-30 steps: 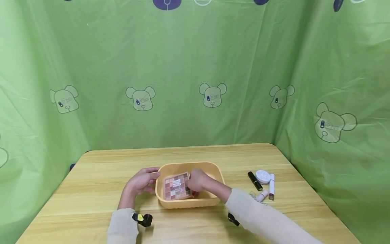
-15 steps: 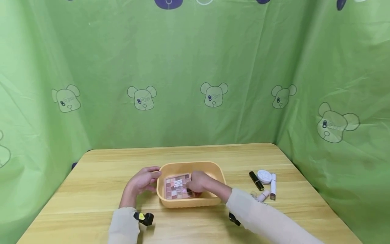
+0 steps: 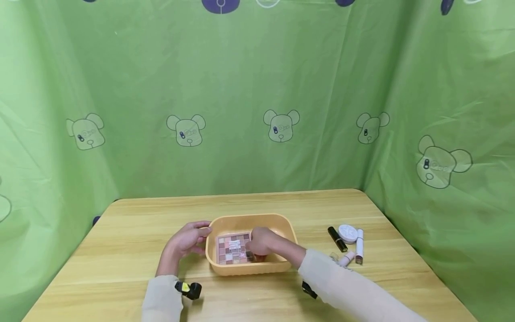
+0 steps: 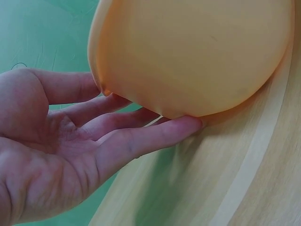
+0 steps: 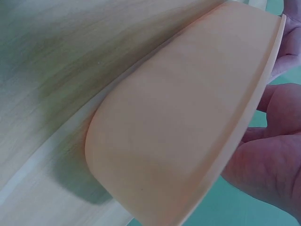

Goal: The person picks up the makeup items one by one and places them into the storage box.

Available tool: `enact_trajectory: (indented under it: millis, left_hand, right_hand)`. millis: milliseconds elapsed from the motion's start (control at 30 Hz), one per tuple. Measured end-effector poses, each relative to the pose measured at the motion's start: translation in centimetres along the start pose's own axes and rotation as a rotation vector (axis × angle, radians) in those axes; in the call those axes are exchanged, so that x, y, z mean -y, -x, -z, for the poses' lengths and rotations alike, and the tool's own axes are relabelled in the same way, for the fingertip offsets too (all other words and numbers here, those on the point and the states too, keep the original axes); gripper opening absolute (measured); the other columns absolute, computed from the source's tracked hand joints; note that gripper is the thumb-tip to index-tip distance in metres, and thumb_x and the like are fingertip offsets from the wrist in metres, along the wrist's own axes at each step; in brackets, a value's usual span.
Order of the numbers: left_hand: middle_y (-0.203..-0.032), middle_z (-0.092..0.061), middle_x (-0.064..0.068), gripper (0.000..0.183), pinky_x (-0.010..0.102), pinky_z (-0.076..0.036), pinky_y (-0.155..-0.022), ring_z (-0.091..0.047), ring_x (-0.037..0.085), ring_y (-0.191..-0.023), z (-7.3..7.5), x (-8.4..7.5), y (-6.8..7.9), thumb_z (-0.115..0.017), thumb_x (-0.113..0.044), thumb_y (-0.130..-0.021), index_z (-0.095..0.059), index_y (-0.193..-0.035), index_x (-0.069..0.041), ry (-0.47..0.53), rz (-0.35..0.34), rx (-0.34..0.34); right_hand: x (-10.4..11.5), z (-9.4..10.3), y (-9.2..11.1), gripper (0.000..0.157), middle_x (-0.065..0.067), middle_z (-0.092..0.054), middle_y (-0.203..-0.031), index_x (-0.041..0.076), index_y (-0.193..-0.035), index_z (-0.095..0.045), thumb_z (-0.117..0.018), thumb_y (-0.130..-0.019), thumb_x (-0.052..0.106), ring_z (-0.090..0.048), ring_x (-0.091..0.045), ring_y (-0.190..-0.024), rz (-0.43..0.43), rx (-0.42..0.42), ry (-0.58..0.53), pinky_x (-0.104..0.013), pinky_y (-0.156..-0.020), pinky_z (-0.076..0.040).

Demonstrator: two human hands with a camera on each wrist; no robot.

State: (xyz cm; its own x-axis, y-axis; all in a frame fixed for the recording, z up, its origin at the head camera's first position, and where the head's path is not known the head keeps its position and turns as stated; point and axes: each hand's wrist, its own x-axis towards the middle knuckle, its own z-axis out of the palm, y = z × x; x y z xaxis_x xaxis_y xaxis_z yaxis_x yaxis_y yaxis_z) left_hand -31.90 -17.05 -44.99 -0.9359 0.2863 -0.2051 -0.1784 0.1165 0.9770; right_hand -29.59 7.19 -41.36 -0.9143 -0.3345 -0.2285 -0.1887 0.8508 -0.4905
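Note:
A yellow-orange plastic basket (image 3: 277, 267) stands on the wooden table. Inside its left half lies an eyeshadow palette (image 3: 231, 250) with many small coloured pans under a clear lid. My right hand (image 3: 260, 241) reaches into the basket and holds the palette by its right edge. In the right wrist view the basket's wall (image 5: 174, 103) hides the right fingertips. At the basket's left end is my left hand (image 3: 187, 239), its fingers against the outer wall. The left wrist view shows those fingers (image 4: 141, 136) nearly straight, one tip at the rim and others low on the wall.
To the right of the basket lie a black lipstick tube (image 3: 337, 239), a round white compact (image 3: 348, 233), a white tube with a dark end (image 3: 359, 246) and a pale pink tube (image 3: 347, 258) by the right sleeve. Green curtains (image 3: 241, 170) stand behind and beside the table.
The palette has gone from slightly tilted to flatter and lower inside the basket, with my right hand at its edge throughout. My left hand keeps its place at the basket's left end.

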Motion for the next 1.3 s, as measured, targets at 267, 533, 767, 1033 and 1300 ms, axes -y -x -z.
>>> enact_trajectory:
  millis: [267, 533, 767, 1033, 1300]
  left_hand:
    - [-0.124, -0.056, 0.026, 0.045, 0.046, -0.055, -0.084, -0.058, 0.033, -0.106, 0.1, -0.1, 0.0, -0.050, -0.014, -0.097, -0.043, -0.138, 0.003, -0.007, -0.005, -0.020]
    - [-0.122, -0.057, 0.024, 0.044, 0.045, -0.054, -0.087, -0.059, 0.032, -0.107, 0.0, 0.0, 0.1, -0.050, -0.014, -0.097, -0.044, -0.137, 0.003, -0.009, -0.004, -0.027]
    - [-0.121, -0.058, 0.024, 0.044, 0.044, -0.055, -0.086, -0.059, 0.031, -0.106, -0.1, -0.1, 0.1, -0.050, -0.014, -0.097, -0.044, -0.137, 0.004, -0.014, -0.008, -0.025]
    - [-0.122, -0.058, 0.025, 0.043, 0.045, -0.055, -0.086, -0.060, 0.032, -0.106, -0.2, 0.0, 0.0, -0.050, -0.013, -0.097, -0.044, -0.137, 0.004, -0.009, -0.005, -0.023]
    - [-0.120, -0.059, 0.023, 0.044, 0.045, -0.054, -0.086, -0.060, 0.030, -0.104, -0.1, 0.0, 0.1, -0.051, -0.015, -0.097, -0.044, -0.137, 0.003, -0.012, 0.001, -0.033]
  right_hand:
    - [-0.1, 0.0, 0.1, 0.027, -0.016, -0.067, -0.065, 0.004, -0.062, -0.059, -0.057, -0.088, 0.012, -0.065, -0.029, -0.057, 0.013, -0.004, -0.017, -0.025, -0.051, -0.047]
    - [-0.1, 0.0, 0.4, 0.027, -0.017, -0.068, -0.065, 0.006, -0.062, -0.057, -0.056, -0.088, 0.012, -0.066, -0.030, -0.059, 0.014, 0.000, -0.035, -0.025, -0.051, -0.047]
    - [-0.2, 0.6, 0.6, 0.019, -0.014, -0.066, -0.065, 0.004, -0.070, -0.058, -0.057, -0.087, 0.012, -0.066, -0.028, -0.059, 0.003, 0.009, -0.031, -0.031, -0.057, -0.053]
    - [-0.3, 2.2, 0.8, 0.033, -0.018, -0.064, -0.069, -0.011, -0.111, -0.055, -0.058, -0.092, 0.015, -0.064, -0.026, -0.058, -0.007, -0.010, -0.094, -0.036, -0.059, -0.057]
    - [-0.8, 4.3, 1.2, 0.044, -0.006, -0.056, -0.060, -0.011, -0.124, -0.052, -0.057, -0.094, 0.020, -0.063, -0.025, -0.055, 0.023, -0.046, -0.095, -0.027, -0.050, -0.051]
